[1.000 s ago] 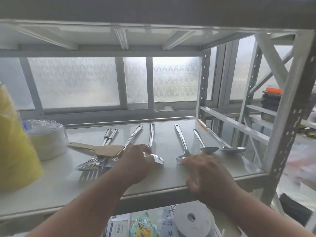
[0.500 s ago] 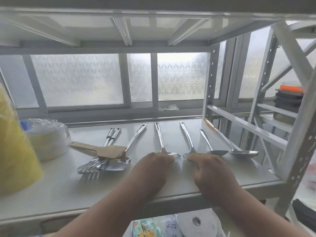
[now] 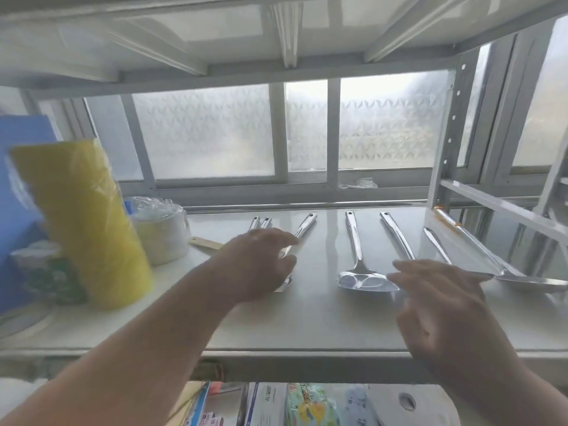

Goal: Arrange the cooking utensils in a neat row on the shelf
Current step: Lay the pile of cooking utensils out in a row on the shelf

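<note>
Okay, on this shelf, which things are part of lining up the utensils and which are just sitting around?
Part of the job:
metal spatula
ladle
wooden spatula
two slim metal handles
shelf

Just lying about:
yellow roll
stack of plastic-wrapped bowls
blue board

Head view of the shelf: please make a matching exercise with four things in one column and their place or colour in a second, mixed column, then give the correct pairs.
Things:
1. yellow roll
2. metal spatula
3. left hand
4. long ladle

Descriptions:
A. lies furthest right on the shelf
B. stands at the left end, wrapped in clear film
C. lies in the middle between both hands, handle towards the window
D. rests over the utensils left of the middle

Pairs: 1-B, 2-C, 3-D, 4-A
</note>
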